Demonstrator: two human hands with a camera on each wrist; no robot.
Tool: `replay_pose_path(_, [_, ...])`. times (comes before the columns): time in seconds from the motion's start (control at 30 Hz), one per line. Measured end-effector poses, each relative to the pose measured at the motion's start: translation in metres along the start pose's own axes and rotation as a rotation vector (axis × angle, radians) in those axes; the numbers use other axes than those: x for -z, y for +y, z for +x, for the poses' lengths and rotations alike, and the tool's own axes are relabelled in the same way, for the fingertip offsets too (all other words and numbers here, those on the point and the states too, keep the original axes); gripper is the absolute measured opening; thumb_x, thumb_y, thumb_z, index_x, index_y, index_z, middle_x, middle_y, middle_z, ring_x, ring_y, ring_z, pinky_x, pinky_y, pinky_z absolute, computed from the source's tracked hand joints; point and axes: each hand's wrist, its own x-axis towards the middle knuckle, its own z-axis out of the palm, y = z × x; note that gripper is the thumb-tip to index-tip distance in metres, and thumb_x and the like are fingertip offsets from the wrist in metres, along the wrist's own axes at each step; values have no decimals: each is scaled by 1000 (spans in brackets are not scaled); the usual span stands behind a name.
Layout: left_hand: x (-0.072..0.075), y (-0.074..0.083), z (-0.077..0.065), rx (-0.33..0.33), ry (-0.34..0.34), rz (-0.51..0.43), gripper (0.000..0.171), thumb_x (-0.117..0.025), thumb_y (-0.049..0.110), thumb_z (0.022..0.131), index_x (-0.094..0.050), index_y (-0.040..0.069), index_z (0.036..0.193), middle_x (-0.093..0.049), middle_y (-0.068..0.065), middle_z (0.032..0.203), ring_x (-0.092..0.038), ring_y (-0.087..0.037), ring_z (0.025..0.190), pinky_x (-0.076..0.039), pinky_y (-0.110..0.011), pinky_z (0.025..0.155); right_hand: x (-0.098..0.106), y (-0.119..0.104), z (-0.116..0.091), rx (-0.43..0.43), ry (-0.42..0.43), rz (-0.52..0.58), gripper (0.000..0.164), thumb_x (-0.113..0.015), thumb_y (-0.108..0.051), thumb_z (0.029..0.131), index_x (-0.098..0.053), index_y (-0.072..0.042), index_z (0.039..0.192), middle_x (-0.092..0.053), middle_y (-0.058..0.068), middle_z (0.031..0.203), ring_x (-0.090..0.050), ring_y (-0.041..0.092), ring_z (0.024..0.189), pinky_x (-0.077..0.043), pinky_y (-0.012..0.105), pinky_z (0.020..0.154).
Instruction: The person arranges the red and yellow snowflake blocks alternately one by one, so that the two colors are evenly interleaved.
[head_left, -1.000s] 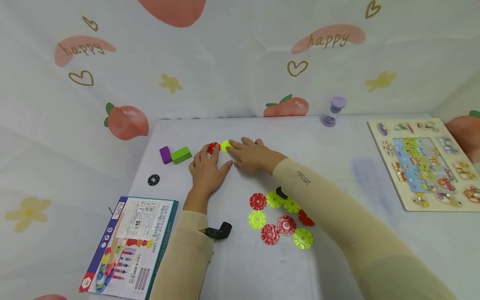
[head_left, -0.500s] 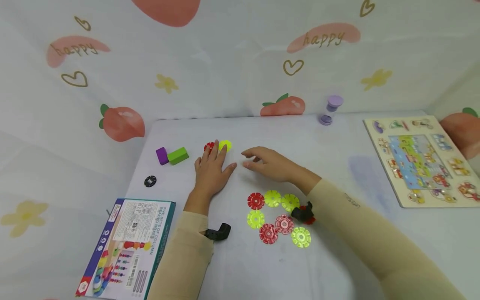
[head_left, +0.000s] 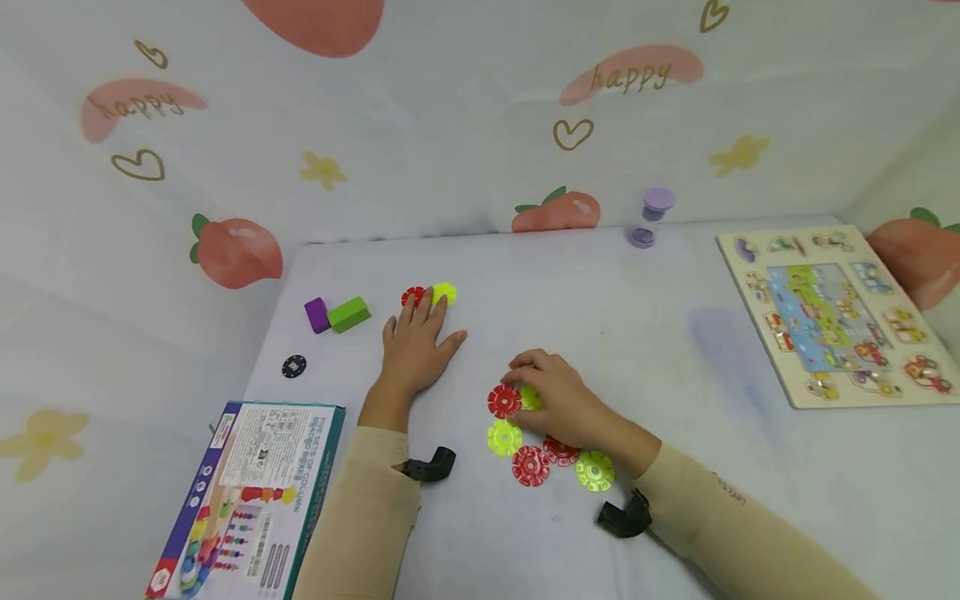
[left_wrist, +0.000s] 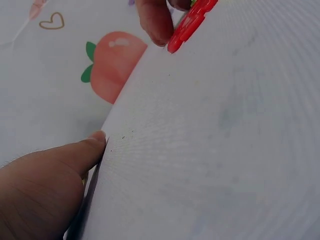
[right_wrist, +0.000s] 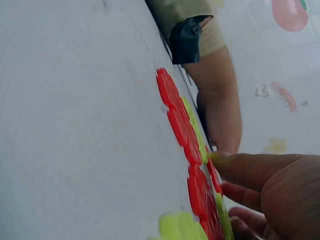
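Note:
My left hand [head_left: 414, 352] lies on the table with straight fingers, its fingertips over a red snowflake disc [head_left: 412, 296] and beside a yellow-green disc [head_left: 445, 292] at the back. Nearer the front, my right hand [head_left: 566, 404] has its thumb and curled fingers about the edges of another red snowflake disc [head_left: 504, 401], which appears flat on the table. That hand partly covers a yellow-green disc [head_left: 532, 397] behind it. Close by lie a yellow-green disc [head_left: 504, 437], red discs [head_left: 531, 466] and one more yellow-green disc [head_left: 596, 472]. In the right wrist view the thumb [right_wrist: 240, 165] comes up to the discs' edges.
Left of my left hand are a green block [head_left: 348, 314], a purple block [head_left: 317, 315] and a black poker chip [head_left: 294, 366]. A toy box [head_left: 255, 492] lies front left. A purple sand timer [head_left: 650, 218] stands at the back; a wooden puzzle board [head_left: 840, 317] lies right.
My right hand has left the back discs and come down to the front group, at a red disc. The left hand stays by the back pair. The view has shifted slightly.

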Motion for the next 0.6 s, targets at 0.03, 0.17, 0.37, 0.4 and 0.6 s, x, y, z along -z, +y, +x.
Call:
replay_pose_path(0.03, [0,0,0,0,2,-2,76,-44,62,91,-24,23,153,-11,-3,159,-2,-28,144,-6,-58,108,-1,-1,0,-6,14,-7,42,-77,-33,80,-65,-19,118,-45,-5,132,-37,15,120,-31,46,99])
replay_pose_path(0.17, [-1,0,-1,-6,7,-16,75,-45,61,91,-24,23,153,-12,-4,159,-2,-28,144,-6,-59,108,-3,-4,0,-48,42,36,33,-79,-28,80,-62,-19,108,-49,-6,125,-40,14,115,-35,42,95])
replay_pose_path(0.37, [-2,-2,-1,-13,15,-19,75,-45,61,91,-25,23,153,-12,-4,159,-3,-28,144,-6,-59,108,3,-7,-2,-126,83,291,20,-72,-17,87,-57,-20,101,-58,-6,95,-52,14,89,-49,31,75])
replay_pose_path(0.4, [-1,-1,-1,-12,14,-18,75,-45,61,91,-25,23,153,-12,-4,159,-3,-28,144,-6,-58,108,5,-7,-2,-126,90,324,16,-68,-16,90,-57,-20,101,-59,-6,93,-53,14,85,-50,31,72])
replay_pose_path(0.6, [0,-1,-1,-1,-1,-16,76,-43,62,92,-23,23,154,-10,-3,159,0,-27,144,-4,-58,108,26,-3,7,-119,146,369,15,-56,-15,97,-66,-21,106,-62,-8,101,-56,16,85,-51,35,70])
